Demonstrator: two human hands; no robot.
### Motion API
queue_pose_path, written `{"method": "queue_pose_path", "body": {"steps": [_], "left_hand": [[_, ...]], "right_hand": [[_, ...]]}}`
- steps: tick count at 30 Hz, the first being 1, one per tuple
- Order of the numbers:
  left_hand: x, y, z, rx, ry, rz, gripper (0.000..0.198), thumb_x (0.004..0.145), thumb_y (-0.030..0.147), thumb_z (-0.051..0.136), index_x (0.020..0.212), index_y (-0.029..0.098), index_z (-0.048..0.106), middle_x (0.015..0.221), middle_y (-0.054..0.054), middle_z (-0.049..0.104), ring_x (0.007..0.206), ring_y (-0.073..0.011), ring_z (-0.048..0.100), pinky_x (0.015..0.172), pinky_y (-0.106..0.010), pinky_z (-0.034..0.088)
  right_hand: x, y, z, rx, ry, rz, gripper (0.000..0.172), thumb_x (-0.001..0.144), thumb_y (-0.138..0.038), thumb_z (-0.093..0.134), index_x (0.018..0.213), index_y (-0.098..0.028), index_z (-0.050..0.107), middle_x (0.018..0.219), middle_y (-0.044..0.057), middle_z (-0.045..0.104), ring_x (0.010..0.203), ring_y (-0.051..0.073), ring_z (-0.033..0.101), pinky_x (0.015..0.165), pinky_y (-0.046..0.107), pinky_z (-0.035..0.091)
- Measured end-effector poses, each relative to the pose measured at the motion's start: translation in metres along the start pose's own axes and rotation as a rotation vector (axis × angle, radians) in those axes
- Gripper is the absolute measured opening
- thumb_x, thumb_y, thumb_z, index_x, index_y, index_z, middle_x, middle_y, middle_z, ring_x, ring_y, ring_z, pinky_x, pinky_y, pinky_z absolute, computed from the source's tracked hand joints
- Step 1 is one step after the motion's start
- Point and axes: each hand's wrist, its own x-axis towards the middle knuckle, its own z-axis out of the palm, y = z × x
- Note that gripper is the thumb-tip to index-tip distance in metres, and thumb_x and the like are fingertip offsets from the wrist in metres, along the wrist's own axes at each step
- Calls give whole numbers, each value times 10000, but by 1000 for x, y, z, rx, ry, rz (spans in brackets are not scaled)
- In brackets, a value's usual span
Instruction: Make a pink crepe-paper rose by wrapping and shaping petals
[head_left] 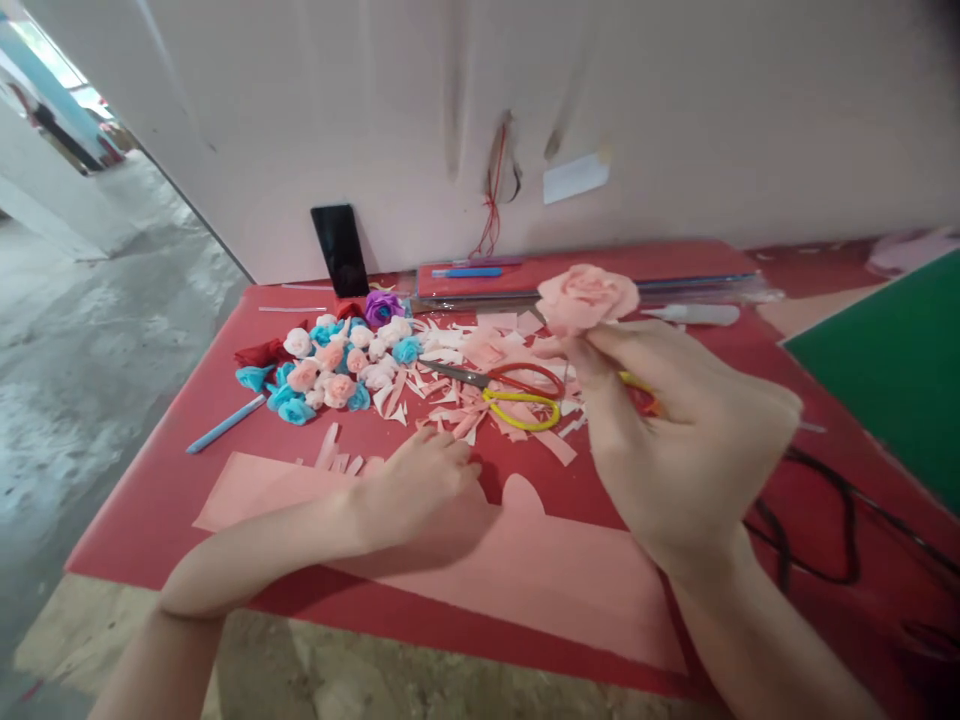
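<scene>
Flower (589, 298), base behind right hand (690, 450)

1. Scissors (480, 380): frame centre, on scraps (484, 350).
2. Flower pile (337, 390): left of scissors; phone (341, 250) behind it, upper left.
3. Sheet (525, 580): lower centre, before scissors, my left hand (424, 485) over it.
4. My right hand (682, 430): right of centre, single flower (589, 300) at its fingertips.
</scene>
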Motion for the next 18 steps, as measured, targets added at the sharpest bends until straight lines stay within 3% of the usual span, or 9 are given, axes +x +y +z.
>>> {"method": "queue_pose_path", "body": {"steps": [3, 7, 12, 18], "left_hand": [[-3, -6, 6, 101, -42, -87, 377, 844, 43, 456, 1201, 100, 563, 1175, -156, 625, 1057, -280, 576, 894, -428, 460], [-10, -6, 10, 84, -63, -77, 289, 854, 133, 510, 1120, 196, 604, 1256, -103, 581, 1135, -250, 530, 972, -412, 428], [-21, -9, 20, -8, 90, -38, 273, 808, 203, 587, 1079, 207, 616, 1280, -87, 590, 1131, -254, 531, 1025, -451, 367], [-30, -14, 35, 0, 293, -5, 287, 806, 278, 609, 1085, 210, 613, 1117, -43, 683, 1062, -226, 573, 1087, -427, 262]], "right_hand": [[2, 2, 1, 15, 0, 4, 157, 861, -133, 566, 779, -235, 654, 650, 8, 689, 607, 168, 637, 542, 278, 459], [2, 3, 3, 20, -22, 29, 191, 855, -124, 567, 698, -212, 631, 598, 0, 653, 578, 155, 607, 539, 272, 426], [2, 1, 2, 20, -13, 45, 266, 865, -131, 555, 610, -189, 604, 541, 14, 614, 561, 156, 595, 502, 281, 365], [3, 0, 2, 4, -24, 38, 264, 873, -137, 551, 621, -167, 624, 566, 28, 633, 578, 164, 607, 509, 283, 360]]}}
